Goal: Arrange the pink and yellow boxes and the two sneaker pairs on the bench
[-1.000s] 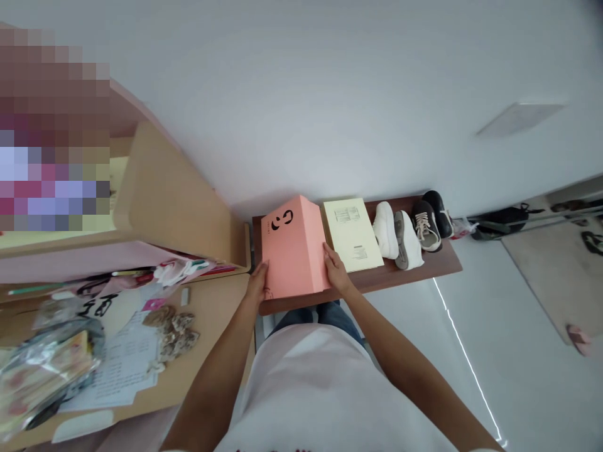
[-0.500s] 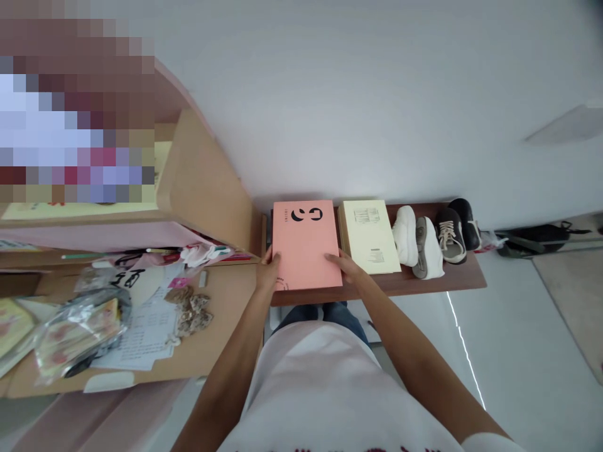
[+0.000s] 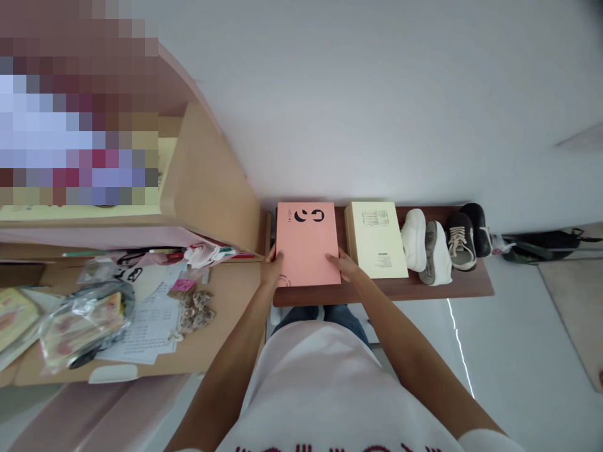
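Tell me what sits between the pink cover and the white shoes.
The head view shows a cream stack there, plus the right hand on the pink cover.

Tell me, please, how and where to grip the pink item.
Probably by its left and right edges, left hand and right hand from opposite sides: the pink item has its broad face up, and a gap beside the cream item leaves room.

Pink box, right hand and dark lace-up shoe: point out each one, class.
Pink box [image 3: 308, 245]: head view, middle of its top face.
Right hand [image 3: 347, 266]: head view, back of the hand.
Dark lace-up shoe [image 3: 458, 239]: head view, on its pale laces.
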Demonstrator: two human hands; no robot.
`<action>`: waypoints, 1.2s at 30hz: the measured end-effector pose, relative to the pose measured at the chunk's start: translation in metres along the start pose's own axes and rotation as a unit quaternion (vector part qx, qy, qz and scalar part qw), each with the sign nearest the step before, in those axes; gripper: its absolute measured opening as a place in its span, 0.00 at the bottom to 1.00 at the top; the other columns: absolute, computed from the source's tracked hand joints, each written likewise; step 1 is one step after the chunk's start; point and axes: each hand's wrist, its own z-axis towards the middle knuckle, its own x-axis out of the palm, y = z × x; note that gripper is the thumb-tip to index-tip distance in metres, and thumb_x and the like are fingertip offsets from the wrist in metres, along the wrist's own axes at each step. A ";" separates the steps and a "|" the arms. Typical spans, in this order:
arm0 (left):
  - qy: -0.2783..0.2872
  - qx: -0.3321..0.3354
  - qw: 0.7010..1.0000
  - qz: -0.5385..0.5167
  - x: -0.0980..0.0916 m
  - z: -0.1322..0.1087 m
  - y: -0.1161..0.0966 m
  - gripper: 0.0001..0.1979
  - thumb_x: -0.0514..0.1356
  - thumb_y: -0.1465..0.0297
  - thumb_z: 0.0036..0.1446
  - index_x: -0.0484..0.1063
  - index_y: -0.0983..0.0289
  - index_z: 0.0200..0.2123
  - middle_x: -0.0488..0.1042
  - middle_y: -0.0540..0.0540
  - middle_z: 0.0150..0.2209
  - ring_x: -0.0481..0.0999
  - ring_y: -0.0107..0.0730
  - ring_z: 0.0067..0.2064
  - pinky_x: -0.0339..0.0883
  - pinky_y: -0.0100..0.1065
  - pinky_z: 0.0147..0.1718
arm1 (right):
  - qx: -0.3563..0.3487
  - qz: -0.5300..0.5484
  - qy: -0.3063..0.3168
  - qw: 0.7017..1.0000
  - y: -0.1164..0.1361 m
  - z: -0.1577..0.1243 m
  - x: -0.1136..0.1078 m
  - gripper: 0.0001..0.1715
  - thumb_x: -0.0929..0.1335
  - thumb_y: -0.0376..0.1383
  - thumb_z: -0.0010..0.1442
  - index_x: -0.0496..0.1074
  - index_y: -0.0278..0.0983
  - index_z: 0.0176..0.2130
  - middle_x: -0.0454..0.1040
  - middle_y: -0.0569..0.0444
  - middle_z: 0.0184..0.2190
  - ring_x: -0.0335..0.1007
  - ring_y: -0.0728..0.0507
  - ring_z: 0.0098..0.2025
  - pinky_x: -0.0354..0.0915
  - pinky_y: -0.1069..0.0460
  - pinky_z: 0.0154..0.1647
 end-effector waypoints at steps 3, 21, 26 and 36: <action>0.005 -0.003 1.000 0.000 -0.001 0.006 0.003 0.22 0.63 0.73 0.62 0.75 0.57 0.59 0.76 0.51 0.59 0.73 0.35 0.63 0.64 0.42 0.65 | 0.003 -0.008 0.000 1.000 -0.003 0.007 0.000 0.42 0.79 0.46 0.51 0.65 0.41 0.60 0.78 0.43 0.54 0.77 0.33 0.55 0.69 0.30 0.61; 0.009 0.026 0.996 0.088 -0.002 0.022 0.000 0.24 0.64 0.67 0.61 0.73 0.60 0.61 0.77 0.56 0.58 0.74 0.40 0.62 0.66 0.42 0.63 | -0.008 -0.038 -0.011 0.999 -0.005 0.022 -0.004 0.45 0.79 0.46 0.51 0.64 0.41 0.62 0.77 0.42 0.56 0.75 0.32 0.57 0.70 0.32 0.61; -0.030 0.138 0.962 0.235 -0.003 0.025 -0.020 0.31 0.65 0.68 0.60 0.67 0.64 0.65 0.66 0.62 0.67 0.63 0.45 0.70 0.52 0.42 0.70 | -0.078 -0.094 -0.112 0.986 -0.002 0.015 -0.010 0.50 0.78 0.49 0.50 0.63 0.44 0.66 0.63 0.48 0.69 0.56 0.33 0.72 0.55 0.34 0.72; 0.116 0.172 0.957 0.202 0.089 -0.042 -0.023 0.27 0.61 0.68 0.63 0.66 0.60 0.65 0.65 0.62 0.67 0.66 0.46 0.67 0.60 0.46 0.66 | -0.172 -0.095 -0.167 0.966 0.042 -0.021 -0.096 0.41 0.74 0.55 0.53 0.70 0.42 0.61 0.68 0.45 0.66 0.63 0.32 0.68 0.60 0.35 0.68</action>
